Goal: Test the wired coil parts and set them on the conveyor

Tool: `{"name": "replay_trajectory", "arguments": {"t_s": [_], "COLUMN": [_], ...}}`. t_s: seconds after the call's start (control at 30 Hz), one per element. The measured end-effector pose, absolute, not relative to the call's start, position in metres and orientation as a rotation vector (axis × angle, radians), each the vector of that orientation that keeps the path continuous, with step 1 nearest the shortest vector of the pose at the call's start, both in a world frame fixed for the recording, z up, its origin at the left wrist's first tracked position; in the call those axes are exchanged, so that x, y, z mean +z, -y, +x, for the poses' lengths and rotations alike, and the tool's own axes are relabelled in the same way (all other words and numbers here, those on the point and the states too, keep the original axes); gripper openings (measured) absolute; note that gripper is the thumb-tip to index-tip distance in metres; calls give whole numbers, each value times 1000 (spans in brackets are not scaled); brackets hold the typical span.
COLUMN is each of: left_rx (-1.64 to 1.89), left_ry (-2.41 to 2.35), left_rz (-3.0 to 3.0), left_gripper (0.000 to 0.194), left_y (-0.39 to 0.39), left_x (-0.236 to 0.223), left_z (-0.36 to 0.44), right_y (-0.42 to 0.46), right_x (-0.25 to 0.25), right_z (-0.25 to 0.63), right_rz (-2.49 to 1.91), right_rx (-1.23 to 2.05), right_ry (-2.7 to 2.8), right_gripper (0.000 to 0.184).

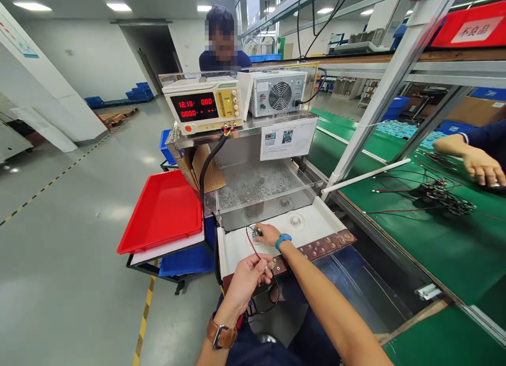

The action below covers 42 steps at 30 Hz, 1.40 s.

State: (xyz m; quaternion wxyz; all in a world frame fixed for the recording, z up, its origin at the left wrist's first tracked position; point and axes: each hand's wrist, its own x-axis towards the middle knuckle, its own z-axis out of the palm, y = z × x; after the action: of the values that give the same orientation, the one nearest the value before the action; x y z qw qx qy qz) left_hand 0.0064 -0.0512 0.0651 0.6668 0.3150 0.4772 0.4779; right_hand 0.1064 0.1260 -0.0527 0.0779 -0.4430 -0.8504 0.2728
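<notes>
My right hand, with a blue band at the wrist, pinches a small green circuit board against the white tray of the test fixture. Red and black wires run from the board back to my left hand. That hand, with a brown watch strap, is closed on the wire ends near a copper strip with round contacts. A black wire loops below it over my lap.
A power supply with red digits and a fan unit stand on the fixture's top. A red tray lies left. Another person's hand rests beside wired parts on the green conveyor. Someone stands behind the fixture.
</notes>
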Motion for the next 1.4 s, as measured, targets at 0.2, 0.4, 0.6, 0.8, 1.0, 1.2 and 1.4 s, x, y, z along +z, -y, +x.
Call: {"name": "replay_trajectory", "arguments": {"t_s": [0.2, 0.4, 0.6, 0.8, 1.0, 1.2, 1.4], "left_rx": [1131, 1125, 1097, 1086, 1087, 1095, 1101], "left_ry": [-1313, -1459, -1474, -1441, -1413, -1398, -1398], "left_rz": [970, 1169, 1125, 1113, 1067, 1034, 1021], "left_gripper": [40, 27, 28, 23, 22, 23, 17], "left_y": [11, -3, 1, 1, 1, -1, -1], "left_x": [42, 8, -4, -5, -7, -13, -11], "left_z": [2, 5, 7, 5, 6, 5, 6], "right_y": [-125, -125, -124, -123, -123, -124, -123], "right_x": [-52, -53, -54, -51, -50, -55, -54], "right_z": [107, 105, 104, 104, 104, 102, 101], "right_rz": [-1392, -1436, -1447, -1482, -1475, -1495, -1496], "right_rx": [796, 759, 740, 753, 747, 713, 683], "right_ry": [2518, 2517, 2489, 2497, 2496, 2512, 2504], "right_gripper": [37, 39, 37, 36, 40, 37, 36]}}
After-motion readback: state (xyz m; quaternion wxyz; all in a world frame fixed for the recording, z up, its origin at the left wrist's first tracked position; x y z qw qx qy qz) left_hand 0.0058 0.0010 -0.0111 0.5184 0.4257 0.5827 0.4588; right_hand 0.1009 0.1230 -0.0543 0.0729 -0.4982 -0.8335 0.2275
